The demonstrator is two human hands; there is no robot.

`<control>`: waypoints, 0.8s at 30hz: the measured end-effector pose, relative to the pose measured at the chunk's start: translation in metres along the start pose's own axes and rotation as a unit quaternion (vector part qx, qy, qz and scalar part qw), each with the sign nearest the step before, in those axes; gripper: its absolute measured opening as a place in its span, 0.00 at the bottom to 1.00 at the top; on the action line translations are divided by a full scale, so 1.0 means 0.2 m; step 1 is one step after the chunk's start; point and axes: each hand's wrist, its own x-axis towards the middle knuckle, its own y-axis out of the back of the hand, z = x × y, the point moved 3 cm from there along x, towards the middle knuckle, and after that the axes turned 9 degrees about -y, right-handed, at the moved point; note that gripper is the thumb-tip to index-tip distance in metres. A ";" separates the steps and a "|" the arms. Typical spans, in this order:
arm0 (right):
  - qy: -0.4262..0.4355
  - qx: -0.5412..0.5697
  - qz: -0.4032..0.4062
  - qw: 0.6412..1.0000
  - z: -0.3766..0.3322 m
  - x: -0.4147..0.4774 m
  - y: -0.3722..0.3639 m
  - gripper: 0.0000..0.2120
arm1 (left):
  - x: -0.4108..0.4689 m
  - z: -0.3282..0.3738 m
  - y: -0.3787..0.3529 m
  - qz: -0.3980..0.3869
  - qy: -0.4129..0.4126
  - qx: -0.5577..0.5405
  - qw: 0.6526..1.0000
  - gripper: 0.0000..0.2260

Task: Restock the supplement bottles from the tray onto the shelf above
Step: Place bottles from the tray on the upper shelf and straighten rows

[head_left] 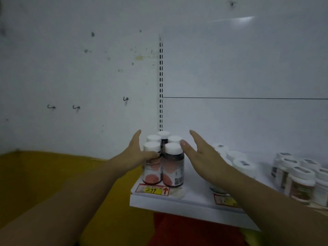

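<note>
shelf (193, 201) white, wall-mounted | jars (300, 178) grouped at its right | five white-capped bottles (164, 157) upright, clustered at its left end | left hand (137, 151) flat against cluster's left side, thumb on front bottle | right hand (200, 153) released, flat, just right | yellow tag (153, 190) on shelf edge below

I saw the shelf (193, 198) carry five dark bottles (173, 167) between my fingers (137, 138), pale jars (300, 178) off to their right.
</note>
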 end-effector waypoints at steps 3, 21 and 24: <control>-0.048 0.144 0.065 0.986 0.00 0.07 -0.16 0.42 | 0.03 -0.14 -0.04 -0.029 0.016 -0.136 0.990 0.55; -0.170 0.376 0.021 0.911 0.32 0.30 -0.42 0.28 | 0.15 -0.33 -0.17 -0.028 -0.153 -0.243 0.958 0.35; -0.159 0.368 0.003 0.916 0.32 0.29 -0.42 0.26 | 0.13 -0.35 -0.16 -0.057 -0.142 -0.271 0.950 0.41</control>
